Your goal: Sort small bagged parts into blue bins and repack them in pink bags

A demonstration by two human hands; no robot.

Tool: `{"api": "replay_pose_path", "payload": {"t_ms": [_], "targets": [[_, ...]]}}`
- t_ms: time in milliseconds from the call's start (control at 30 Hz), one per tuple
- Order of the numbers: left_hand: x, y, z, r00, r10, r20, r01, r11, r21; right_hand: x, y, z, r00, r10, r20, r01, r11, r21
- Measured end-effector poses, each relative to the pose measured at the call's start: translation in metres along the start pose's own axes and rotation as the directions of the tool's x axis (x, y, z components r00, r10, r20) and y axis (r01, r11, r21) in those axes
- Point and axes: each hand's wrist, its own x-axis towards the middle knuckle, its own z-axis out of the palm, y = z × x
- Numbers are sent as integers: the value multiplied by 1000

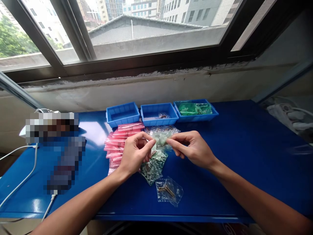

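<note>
Your hands are together over the middle of the surface: the fingertips of your left hand (144,138) and right hand (188,149) pinch a small clear plastic bag (160,138) from opposite sides, holding it up just off the pile below. Something pale green shows through the film, though its exact shape is hard to tell. A firm pinch on the film at both sides looks best here, with your wrists low and the bag over the pile, so anything that slips drops among the other bags.

Directly under your hands, a green-tinted bag of metal pins (153,168) lies on the blue surface (220,195). Nearer the front edge, a clear bag of brass pins (169,191) lies apart from it. To the left of your hands is a fanned stack of pink zip bags (121,143), and a heap of clear bags (161,130) sits behind them. Three blue plastic trays stand in a row along the far edge: the left tray (123,114), the middle tray (159,114) with a small bag inside, and the right tray (195,109) holding green-tinted bags.
</note>
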Motion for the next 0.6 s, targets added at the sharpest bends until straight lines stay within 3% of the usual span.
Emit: {"api": "replay_pose_path", "payload": {"t_ms": [233, 467, 600], "targets": [[-1, -3, 1, 996, 93, -9, -92, 995, 28, 0, -1, 0, 999, -30, -31, 31, 999, 44], [-3, -4, 1, 963, 265, -50, -250, 947, 200, 0, 4, 0, 953, -257, -157, 237, 962, -137], [-4, -3, 1, 962, 268, -48, -249, 938, 243, 0, 3, -1, 960, -243, -137, 225, 965, -137]]}}
